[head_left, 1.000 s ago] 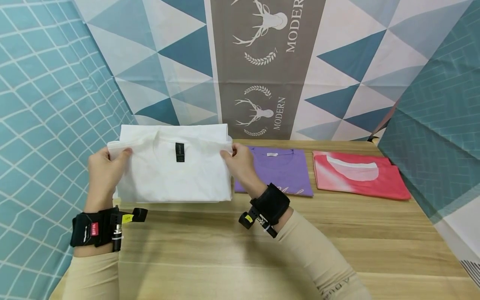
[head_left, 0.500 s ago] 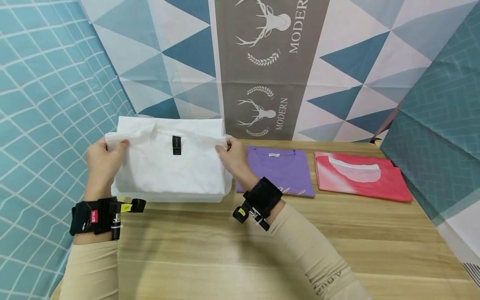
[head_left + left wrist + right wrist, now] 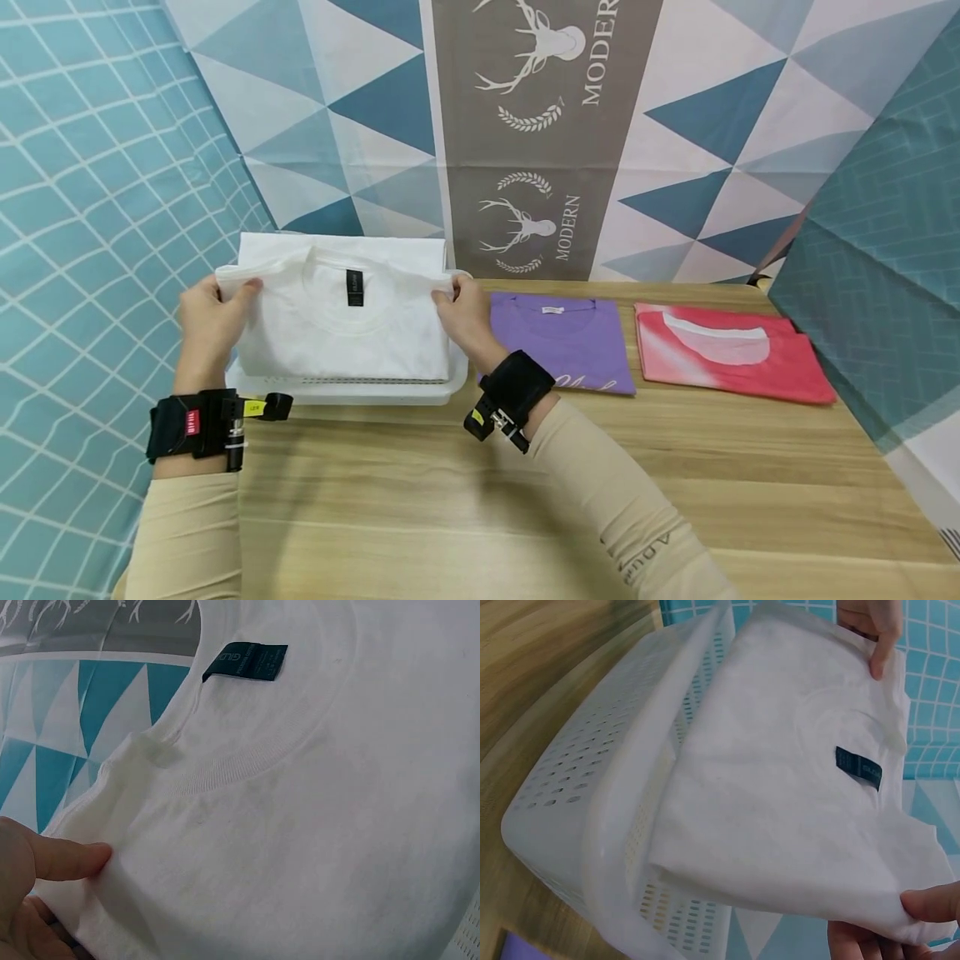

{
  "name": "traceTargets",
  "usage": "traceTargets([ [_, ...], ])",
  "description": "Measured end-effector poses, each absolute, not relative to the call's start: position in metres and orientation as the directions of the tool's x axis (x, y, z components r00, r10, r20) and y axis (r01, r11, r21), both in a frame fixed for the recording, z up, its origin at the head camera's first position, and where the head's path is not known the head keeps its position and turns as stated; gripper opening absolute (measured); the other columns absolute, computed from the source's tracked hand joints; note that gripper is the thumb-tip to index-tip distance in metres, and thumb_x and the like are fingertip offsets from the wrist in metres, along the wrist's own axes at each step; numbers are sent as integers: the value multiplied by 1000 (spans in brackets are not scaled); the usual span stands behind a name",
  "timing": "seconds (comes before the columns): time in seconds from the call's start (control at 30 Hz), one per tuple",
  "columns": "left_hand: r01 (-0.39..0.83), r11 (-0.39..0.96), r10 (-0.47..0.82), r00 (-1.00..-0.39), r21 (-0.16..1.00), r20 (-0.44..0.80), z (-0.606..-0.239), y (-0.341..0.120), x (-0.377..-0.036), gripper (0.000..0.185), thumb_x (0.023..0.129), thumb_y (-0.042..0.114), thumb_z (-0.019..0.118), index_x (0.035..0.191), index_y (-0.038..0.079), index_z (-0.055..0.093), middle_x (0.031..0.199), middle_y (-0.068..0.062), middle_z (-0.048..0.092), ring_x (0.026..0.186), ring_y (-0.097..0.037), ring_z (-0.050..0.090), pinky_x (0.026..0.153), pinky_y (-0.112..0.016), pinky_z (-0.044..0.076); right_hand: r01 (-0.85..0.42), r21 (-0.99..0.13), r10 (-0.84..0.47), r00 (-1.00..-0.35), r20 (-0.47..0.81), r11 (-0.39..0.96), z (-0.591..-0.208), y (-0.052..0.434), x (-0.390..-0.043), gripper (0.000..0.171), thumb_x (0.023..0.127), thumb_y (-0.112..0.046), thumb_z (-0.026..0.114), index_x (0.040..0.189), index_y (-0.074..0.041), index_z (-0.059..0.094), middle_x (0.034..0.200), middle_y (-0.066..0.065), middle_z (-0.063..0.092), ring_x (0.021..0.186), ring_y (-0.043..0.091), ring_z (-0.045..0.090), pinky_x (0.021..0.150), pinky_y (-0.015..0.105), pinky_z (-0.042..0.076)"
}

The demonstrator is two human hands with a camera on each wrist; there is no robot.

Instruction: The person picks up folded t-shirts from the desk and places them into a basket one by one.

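A folded white T-shirt (image 3: 341,325) with a black neck label (image 3: 355,287) hangs over a white perforated basket (image 3: 352,390) at the table's back left. My left hand (image 3: 213,312) pinches the shirt's left shoulder edge, thumb on top. The shirt's right shoulder edge is pinched by my right hand (image 3: 459,310). In the left wrist view the shirt (image 3: 300,825) fills the frame, with my thumb (image 3: 64,859) on its corner. The right wrist view shows the shirt (image 3: 787,787) lying partly inside the basket (image 3: 615,810).
A folded purple T-shirt (image 3: 558,342) lies on the wooden table (image 3: 525,492) right of the basket. A folded red T-shirt (image 3: 727,350) lies further right. Patterned curtains hang behind and at both sides.
Both hands moved the white shirt back and down over the basket. The basket's front rim now shows below the shirt's lower edge.
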State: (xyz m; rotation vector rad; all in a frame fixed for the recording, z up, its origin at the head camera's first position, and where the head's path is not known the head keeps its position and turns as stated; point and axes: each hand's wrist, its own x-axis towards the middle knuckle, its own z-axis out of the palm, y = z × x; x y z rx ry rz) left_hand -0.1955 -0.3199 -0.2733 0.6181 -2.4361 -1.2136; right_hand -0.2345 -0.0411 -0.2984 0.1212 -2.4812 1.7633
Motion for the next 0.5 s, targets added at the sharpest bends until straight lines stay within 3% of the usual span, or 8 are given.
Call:
traceTargets([
  [0.17, -222, 552, -521, -844, 804, 125, -281, -325, -199, 49, 96, 37, 53, 132, 4, 54, 101, 9, 53, 84, -1, 47, 72, -19, 41, -136, -935, -14, -990, 139, 328, -308, -44, -239, 15, 92, -10, 61, 93, 5, 59, 76, 2, 49, 69, 12, 45, 57, 17, 35],
  [0.33, -221, 574, -521, -842, 789, 143, -290, -327, -200, 46, 96, 36, 52, 129, 3, 55, 103, 3, 55, 83, -7, 47, 69, -20, 40, -164, -931, -25, -986, 165, 325, -317, -45, -243, 14, 92, -10, 61, 92, 4, 59, 75, 2, 50, 68, 11, 44, 57, 17, 35],
  [0.5, -223, 579, -523, -840, 784, 147, -296, -329, -200, 45, 97, 35, 52, 128, 2, 55, 94, 3, 52, 81, -10, 46, 68, -22, 39, -165, -932, -35, -986, 163, 322, -324, -46, -244, 13, 92, -10, 61, 92, 3, 58, 75, 2, 48, 67, 12, 43, 58, 17, 34],
])
